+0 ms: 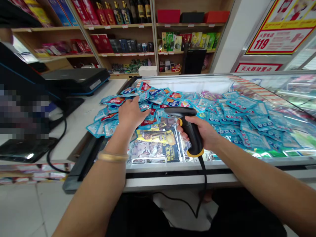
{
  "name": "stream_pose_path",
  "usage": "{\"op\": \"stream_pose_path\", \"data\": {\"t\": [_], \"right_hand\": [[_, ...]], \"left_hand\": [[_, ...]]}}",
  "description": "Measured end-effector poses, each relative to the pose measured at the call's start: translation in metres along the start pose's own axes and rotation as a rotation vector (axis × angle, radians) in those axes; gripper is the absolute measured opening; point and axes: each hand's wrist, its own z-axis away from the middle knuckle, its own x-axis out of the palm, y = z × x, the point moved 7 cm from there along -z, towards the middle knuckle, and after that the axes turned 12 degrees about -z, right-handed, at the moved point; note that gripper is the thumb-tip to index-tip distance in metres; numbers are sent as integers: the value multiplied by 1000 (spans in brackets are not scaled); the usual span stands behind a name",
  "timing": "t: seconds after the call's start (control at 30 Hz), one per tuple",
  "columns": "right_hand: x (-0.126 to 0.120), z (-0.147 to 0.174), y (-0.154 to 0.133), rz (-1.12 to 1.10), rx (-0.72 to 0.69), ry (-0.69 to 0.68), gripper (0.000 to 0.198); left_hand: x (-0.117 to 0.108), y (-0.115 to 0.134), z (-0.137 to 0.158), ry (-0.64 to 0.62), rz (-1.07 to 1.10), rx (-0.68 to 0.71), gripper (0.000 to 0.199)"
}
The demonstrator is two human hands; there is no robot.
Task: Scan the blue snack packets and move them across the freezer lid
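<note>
My right hand (206, 131) is wrapped round the grip of a black and yellow barcode scanner (194, 135), whose head points left above the freezer. A black cable runs down from its base. My left hand (132, 113), with a gold bangle (112, 157) on the wrist, rests on a heap of small blue and red snack packets (113, 112). Its thumb is spread away from the fingers, and the fingertips lie among the packets. On the right lies a second heap of light-blue packets (244, 115), many showing their backs.
The packets lie on the glass lid of a chest freezer (145, 181), with goods visible beneath. At the left stands a white counter (112, 89) with a black scale-like device (76, 79) and a dark screen. Stocked shelves (123, 27) line the back.
</note>
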Motion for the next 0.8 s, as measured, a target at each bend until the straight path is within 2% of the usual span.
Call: {"op": "stream_pose_path", "data": {"t": [0.13,0.3,0.37,0.43,0.57,0.63,0.7,0.73,0.8], "right_hand": [[-3,2,-4,-12,-20,-8,23],[-3,2,-7,-25,-40,5,22],[-3,2,-10,-24,-51,13,22],[-4,2,-12,-23,-62,23,23],[-4,3,-16,-25,-81,39,21],[-4,4,-19,-33,-94,48,21],[-4,5,-21,-43,-105,58,21],[-5,5,-22,-48,-111,63,21],[-5,6,-25,-56,-125,69,21]], "left_hand": [[-2,1,3,-93,-72,-2,52],[-13,0,12,-115,-119,-47,39],[-18,-2,16,-93,-101,-49,35],[-28,-5,18,11,-47,-46,29],[-55,-10,26,390,210,-8,21],[-62,-11,31,514,380,6,19],[-59,-10,31,521,588,-4,21],[-54,-8,29,469,718,-17,22],[-37,1,25,282,984,-35,24]]}}
